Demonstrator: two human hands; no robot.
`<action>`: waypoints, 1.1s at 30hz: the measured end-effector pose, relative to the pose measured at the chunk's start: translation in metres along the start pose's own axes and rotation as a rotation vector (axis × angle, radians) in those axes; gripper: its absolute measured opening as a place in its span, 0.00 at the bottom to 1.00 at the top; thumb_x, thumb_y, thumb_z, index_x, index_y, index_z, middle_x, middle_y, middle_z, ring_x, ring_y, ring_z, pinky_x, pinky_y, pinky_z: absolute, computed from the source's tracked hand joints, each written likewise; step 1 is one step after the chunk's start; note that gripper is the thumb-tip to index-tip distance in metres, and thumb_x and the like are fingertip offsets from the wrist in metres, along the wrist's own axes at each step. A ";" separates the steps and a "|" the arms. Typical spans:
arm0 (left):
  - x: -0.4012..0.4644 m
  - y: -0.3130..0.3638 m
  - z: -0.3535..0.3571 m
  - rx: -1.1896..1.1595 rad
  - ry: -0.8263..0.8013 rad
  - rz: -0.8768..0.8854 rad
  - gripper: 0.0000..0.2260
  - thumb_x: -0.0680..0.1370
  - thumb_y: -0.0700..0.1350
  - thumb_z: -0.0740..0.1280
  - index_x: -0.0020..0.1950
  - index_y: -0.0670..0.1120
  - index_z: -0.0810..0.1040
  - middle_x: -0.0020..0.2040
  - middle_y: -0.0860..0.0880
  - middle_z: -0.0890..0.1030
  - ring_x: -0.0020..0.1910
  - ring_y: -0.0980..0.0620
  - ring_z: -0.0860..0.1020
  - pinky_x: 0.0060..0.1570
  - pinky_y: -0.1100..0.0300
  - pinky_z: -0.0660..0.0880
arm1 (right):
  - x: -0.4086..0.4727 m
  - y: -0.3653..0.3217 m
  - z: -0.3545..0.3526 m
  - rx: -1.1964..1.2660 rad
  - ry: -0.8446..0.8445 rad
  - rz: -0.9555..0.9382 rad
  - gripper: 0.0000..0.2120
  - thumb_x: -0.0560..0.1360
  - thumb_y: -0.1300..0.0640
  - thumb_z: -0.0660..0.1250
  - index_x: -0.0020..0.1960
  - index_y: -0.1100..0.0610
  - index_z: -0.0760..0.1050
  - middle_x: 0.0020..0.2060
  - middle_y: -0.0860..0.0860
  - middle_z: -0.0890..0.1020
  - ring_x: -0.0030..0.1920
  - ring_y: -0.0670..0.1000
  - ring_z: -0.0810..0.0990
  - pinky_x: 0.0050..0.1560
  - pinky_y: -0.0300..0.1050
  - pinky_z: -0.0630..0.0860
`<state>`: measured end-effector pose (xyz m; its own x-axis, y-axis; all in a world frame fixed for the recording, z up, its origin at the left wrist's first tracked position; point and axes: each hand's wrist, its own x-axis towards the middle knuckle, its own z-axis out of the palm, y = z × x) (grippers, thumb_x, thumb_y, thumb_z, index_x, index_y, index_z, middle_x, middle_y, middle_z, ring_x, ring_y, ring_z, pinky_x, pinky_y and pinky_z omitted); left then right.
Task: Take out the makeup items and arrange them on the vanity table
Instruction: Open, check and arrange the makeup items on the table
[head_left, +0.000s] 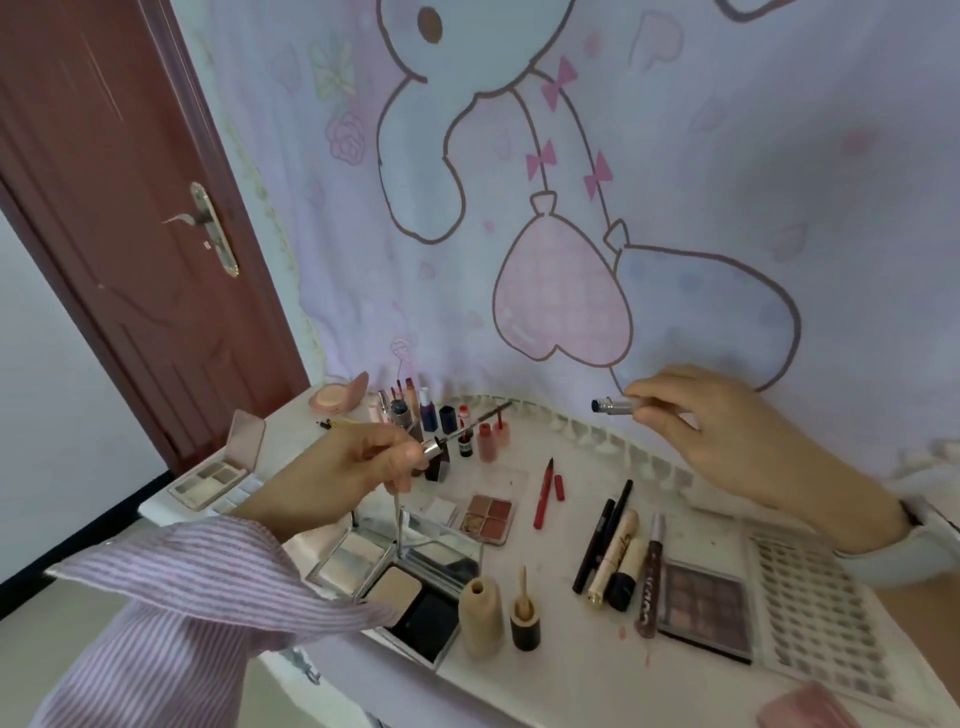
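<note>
A pink object at five o'clock was cut off by the bottom edge, its identity unclear. The swatch chart at four o'clock ran under the right wrist. Labels on the small bottles at the bench's twelve o'clock end were too blurred to read.

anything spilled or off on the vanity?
Yes. Pinkish smears stain the white table near its front edge, beside the glittery lip gloss tube, so it looks like spilled product. The beige bottle stands open, its applicator cap upright alongside. The red liner lies uncapped.
</note>
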<state>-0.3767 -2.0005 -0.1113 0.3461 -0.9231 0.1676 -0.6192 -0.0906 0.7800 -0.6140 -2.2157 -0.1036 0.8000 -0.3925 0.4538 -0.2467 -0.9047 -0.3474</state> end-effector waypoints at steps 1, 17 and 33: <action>0.005 -0.007 -0.005 -0.089 0.054 -0.034 0.15 0.74 0.53 0.60 0.34 0.50 0.81 0.32 0.52 0.79 0.45 0.52 0.78 0.48 0.56 0.73 | 0.006 0.001 0.001 0.140 0.009 0.050 0.07 0.76 0.58 0.64 0.51 0.54 0.79 0.41 0.47 0.77 0.41 0.43 0.74 0.46 0.35 0.68; 0.131 -0.057 0.041 -0.092 0.185 -0.271 0.04 0.75 0.43 0.69 0.47 0.44 0.80 0.37 0.52 0.81 0.37 0.58 0.78 0.35 0.71 0.75 | 0.101 0.063 0.154 0.481 -0.084 0.355 0.04 0.76 0.60 0.64 0.46 0.59 0.77 0.38 0.50 0.79 0.40 0.52 0.78 0.43 0.42 0.75; 0.162 -0.071 0.091 0.160 0.063 -0.316 0.02 0.74 0.39 0.69 0.42 0.44 0.78 0.32 0.52 0.79 0.23 0.62 0.75 0.24 0.71 0.71 | 0.128 0.087 0.195 0.395 -0.141 0.261 0.07 0.75 0.62 0.63 0.43 0.66 0.75 0.38 0.58 0.78 0.38 0.56 0.74 0.39 0.40 0.70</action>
<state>-0.3407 -2.1776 -0.1945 0.5777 -0.8159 -0.0258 -0.5757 -0.4296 0.6957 -0.4267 -2.3124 -0.2354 0.8119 -0.5470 0.2041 -0.2448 -0.6362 -0.7316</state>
